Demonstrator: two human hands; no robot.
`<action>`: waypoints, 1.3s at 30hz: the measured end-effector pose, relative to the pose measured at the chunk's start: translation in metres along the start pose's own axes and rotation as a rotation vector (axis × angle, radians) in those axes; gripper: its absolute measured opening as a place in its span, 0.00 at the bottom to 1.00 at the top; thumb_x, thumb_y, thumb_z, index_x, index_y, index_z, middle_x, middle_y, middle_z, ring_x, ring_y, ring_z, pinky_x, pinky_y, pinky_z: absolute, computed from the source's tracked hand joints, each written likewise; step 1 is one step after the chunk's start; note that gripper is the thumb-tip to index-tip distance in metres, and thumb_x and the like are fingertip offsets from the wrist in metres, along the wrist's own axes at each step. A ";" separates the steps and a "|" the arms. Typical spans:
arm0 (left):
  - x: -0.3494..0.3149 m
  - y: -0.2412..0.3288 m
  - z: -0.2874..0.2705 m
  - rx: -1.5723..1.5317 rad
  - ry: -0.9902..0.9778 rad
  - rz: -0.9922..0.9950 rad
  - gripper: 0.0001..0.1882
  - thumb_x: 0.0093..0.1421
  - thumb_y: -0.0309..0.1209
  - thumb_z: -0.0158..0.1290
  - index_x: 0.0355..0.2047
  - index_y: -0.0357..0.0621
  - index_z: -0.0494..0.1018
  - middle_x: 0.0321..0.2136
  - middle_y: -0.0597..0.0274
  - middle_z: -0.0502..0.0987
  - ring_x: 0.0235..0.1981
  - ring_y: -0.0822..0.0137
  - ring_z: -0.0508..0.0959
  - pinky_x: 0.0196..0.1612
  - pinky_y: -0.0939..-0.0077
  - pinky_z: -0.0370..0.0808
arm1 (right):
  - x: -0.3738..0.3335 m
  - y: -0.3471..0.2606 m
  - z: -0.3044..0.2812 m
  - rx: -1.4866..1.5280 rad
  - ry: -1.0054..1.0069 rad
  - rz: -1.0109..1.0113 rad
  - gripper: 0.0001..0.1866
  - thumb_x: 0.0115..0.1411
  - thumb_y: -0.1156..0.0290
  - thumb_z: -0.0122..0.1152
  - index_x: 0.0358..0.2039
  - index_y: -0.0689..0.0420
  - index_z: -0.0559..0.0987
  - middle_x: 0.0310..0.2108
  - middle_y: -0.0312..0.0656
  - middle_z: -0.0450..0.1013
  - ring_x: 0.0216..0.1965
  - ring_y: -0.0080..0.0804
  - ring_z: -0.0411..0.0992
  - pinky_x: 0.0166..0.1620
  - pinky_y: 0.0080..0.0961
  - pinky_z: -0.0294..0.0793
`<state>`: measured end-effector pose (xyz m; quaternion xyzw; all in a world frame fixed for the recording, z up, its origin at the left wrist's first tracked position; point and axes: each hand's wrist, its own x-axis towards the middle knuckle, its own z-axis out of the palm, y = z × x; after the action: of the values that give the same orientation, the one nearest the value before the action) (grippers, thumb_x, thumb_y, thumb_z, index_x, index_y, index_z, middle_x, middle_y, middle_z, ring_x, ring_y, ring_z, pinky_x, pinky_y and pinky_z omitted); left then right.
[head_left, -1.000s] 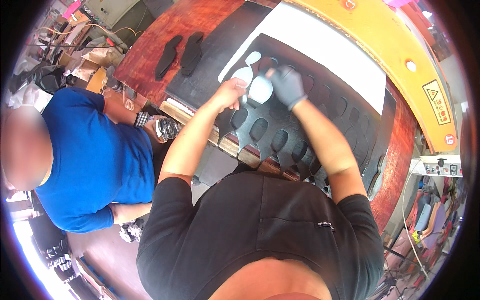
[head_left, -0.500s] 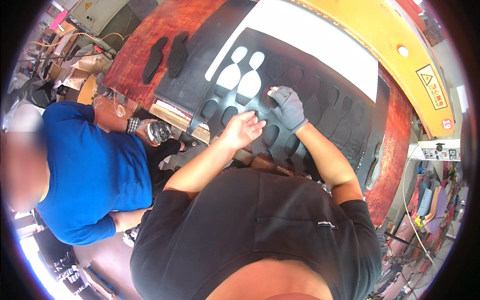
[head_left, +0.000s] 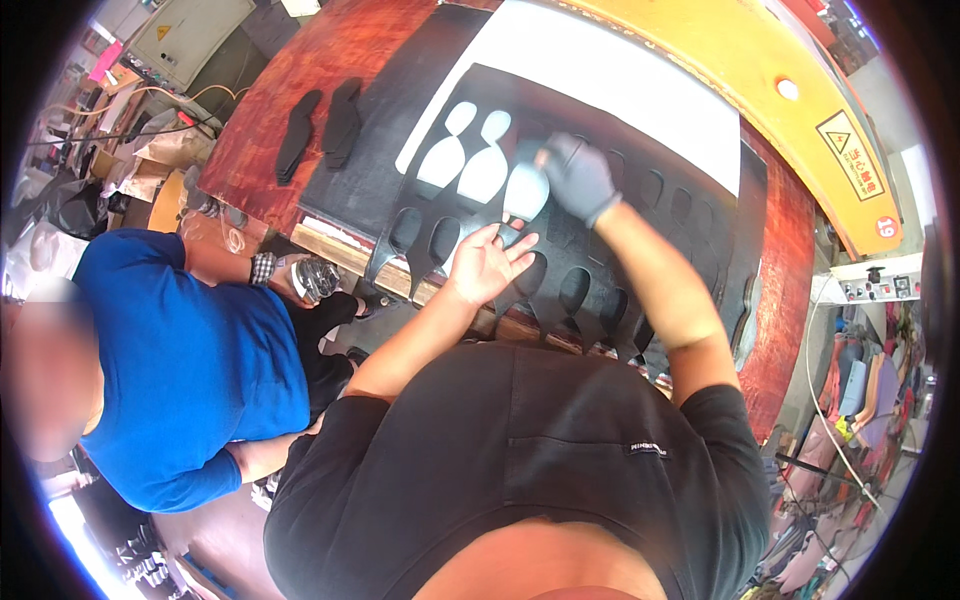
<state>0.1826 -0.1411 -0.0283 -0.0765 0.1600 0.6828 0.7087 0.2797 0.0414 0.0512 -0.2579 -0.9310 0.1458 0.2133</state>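
Work sheet: a black sheet [head_left: 560, 108] with rows of sole-shaped outlines lies on a white sheet [head_left: 650, 85], above a black board [head_left: 400, 95] on a red table [head_left: 238, 150].
Openings, left end: two sole-shaped openings [head_left: 482, 172] show white through the black sheet; a third opening [head_left: 527, 190], just to their right, is partly white and lies between the two hands.
Left hand: bare [head_left: 485, 266], palm up, at the near end of the third opening; fingers loosely parted. A small dark part shows at the fingertips; whether it is gripped cannot be told.
Right hand: grey-gloved [head_left: 580, 180], blurred, over the black sheet just right of the third opening; fingers bent. Grip width and any held piece cannot be told.
Near edge: lobed black strips of the black sheet extend toward the wearer, past a wooden strip [head_left: 345, 251].
Cut pieces: two dark sole-shaped stacks [head_left: 298, 136] lie side by side on the red table, left of the black board.
Machine: a yellow beam [head_left: 790, 125] spans the far right side.
Co-worker: a person in a blue shirt [head_left: 190, 370] stands at left, one hand at a shiny dark bundle [head_left: 317, 280].
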 end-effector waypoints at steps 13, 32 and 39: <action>-0.024 -0.031 0.014 0.124 0.169 -0.320 0.08 0.60 0.37 0.48 0.37 0.48 0.69 0.28 0.66 0.74 0.16 0.75 0.63 0.22 0.82 0.61 | -0.089 0.029 -0.013 0.065 0.111 -0.339 0.20 0.43 0.79 0.59 0.41 0.56 0.75 0.43 0.46 0.72 0.45 0.47 0.70 0.50 0.36 0.69; 0.021 -0.050 -0.002 -0.114 -0.148 -0.316 0.08 0.63 0.37 0.44 0.41 0.58 0.68 0.19 0.67 0.68 0.14 0.74 0.62 0.24 0.76 0.66 | -0.021 0.051 -0.052 0.478 0.250 0.295 0.17 0.52 0.60 0.60 0.36 0.61 0.77 0.28 0.46 0.75 0.30 0.39 0.74 0.37 0.31 0.72; -0.032 -0.061 0.012 0.564 0.205 -0.075 0.12 0.55 0.34 0.54 0.38 0.50 0.66 0.33 0.56 0.77 0.21 0.65 0.75 0.27 0.63 0.76 | -0.064 0.060 -0.136 0.275 0.457 0.185 0.07 0.56 0.70 0.55 0.27 0.60 0.70 0.23 0.35 0.65 0.25 0.27 0.61 0.32 0.25 0.63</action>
<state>0.2439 -0.1712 -0.0135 0.0488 0.4113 0.5734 0.7069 0.4188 0.0783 0.1258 -0.3367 -0.8028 0.2275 0.4363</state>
